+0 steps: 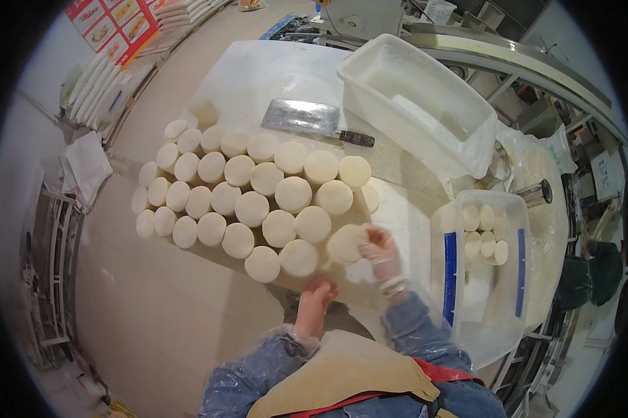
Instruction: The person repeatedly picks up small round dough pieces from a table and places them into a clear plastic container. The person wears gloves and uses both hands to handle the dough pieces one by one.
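Many stacks of round white dough wrappers (251, 209) stand in slanting rows on the worktable. At the right end of the near row, my right hand (381, 252) grips the edge of one slightly blurred stack of round white dough wrappers (346, 244). My left hand (316, 304) is by the table's front edge, just below a neighbouring stack (298, 258). Its fingers are partly apart and nothing shows in them. Behind the rows lies a cleaver (303, 117) with a dark handle.
A large white tub (415, 104) stands at the back right. Right of me, a translucent bin (481, 306) with blue strips holds several small white stacks (484, 233). Shelving (53, 265) lines the left wall. White sacks (95, 90) are piled at the far left.
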### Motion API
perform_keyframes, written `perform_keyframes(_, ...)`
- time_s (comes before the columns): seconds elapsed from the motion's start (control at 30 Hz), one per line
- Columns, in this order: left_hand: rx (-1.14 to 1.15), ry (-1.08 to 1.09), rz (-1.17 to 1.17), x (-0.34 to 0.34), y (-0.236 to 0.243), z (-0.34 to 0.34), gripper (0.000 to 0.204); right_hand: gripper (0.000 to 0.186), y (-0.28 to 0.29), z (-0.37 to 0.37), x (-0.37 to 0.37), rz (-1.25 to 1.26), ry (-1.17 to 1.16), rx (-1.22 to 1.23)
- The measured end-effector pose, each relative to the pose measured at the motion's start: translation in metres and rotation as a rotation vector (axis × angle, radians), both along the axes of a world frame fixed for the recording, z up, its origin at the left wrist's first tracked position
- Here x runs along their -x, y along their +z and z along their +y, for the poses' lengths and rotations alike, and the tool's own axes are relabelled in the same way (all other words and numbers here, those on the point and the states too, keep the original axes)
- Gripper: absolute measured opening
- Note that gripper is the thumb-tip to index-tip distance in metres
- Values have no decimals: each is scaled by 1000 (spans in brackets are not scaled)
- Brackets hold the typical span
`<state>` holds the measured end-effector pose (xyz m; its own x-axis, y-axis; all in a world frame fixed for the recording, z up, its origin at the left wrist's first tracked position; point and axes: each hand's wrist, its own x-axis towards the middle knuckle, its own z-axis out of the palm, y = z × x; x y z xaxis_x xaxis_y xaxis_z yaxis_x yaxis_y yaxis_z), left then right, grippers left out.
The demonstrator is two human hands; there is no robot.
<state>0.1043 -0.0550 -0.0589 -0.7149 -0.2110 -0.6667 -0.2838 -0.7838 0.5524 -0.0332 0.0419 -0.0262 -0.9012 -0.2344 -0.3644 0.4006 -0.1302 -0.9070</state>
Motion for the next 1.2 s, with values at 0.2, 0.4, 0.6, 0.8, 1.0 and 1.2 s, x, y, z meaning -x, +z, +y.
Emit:
perform_keyframes(0.2, 208, 62, -33, 3, -8, 2, 43, 23, -70, -11, -22, 810, 39, -587)
perform_keyframes(0.4, 290, -26, 99, 3, -24, -3, 51, 37, -75, -19, -24, 467, 414, -788)
perform_keyframes(0.6, 275, -129, 188, -13, -14, -17, 43, 67, -36, -3, -45, 148, 152, 39)
perform_keyframes(0.8, 287, -327, 71, -42, -2, -16, 41, 55, -53, 22, -45, 989, 190, -765)
perform_keyframes(1.0, 262, -375, 138, -51, -5, -30, 36, 50, -63, 8, -53, 987, 159, -637)
perform_keyframes(1.2, 274, -330, 67, -54, -4, -45, 34, 50, -53, 4, -50, 1048, 231, -697)
